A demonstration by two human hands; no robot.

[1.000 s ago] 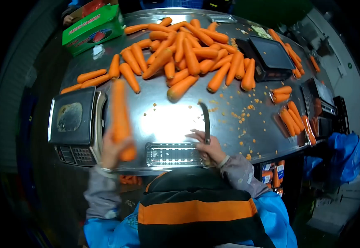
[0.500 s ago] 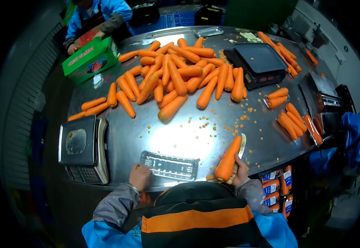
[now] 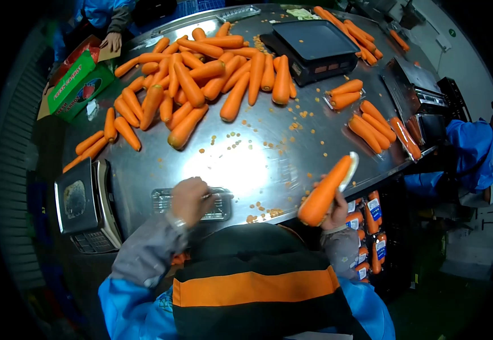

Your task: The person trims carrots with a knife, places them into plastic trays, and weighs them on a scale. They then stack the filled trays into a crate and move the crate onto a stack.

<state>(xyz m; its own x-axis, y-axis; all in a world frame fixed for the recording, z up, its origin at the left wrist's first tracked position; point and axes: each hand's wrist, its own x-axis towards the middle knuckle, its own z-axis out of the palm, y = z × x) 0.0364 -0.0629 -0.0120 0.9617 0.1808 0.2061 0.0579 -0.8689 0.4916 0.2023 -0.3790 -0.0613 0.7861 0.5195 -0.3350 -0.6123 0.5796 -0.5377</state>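
My left hand [image 3: 190, 199] hovers over a clear plastic tray [image 3: 219, 207] near the table's front edge. Its fingers are loosely bent, thumb apart, and nothing shows between them. My right hand [image 3: 338, 214] grips a large carrot [image 3: 324, 194], tilted with its narrow end up. Along the carrot's right side lies the pale curved blade of a knife [image 3: 348, 170], held in the same hand; its handle is mostly hidden. Beyond my hands is a heap of loose carrots [image 3: 190, 85] on the metal table [image 3: 291, 164].
A scale [image 3: 79, 204] stands at left, another dark scale [image 3: 314, 48] at the back. Wrapped carrots [image 3: 371, 127] lie at right. Carrot scraps [image 3: 263, 212] dot the tabletop. Packed carrots [image 3: 374, 209] sit below the right edge. Another person's hand [image 3: 112, 42] touches a green carton [image 3: 82, 82].
The view has shifted, so the table's contents appear farther left and up. My left hand has moved from the tray's left end to over its middle. The carrot and knife stay in my right hand.
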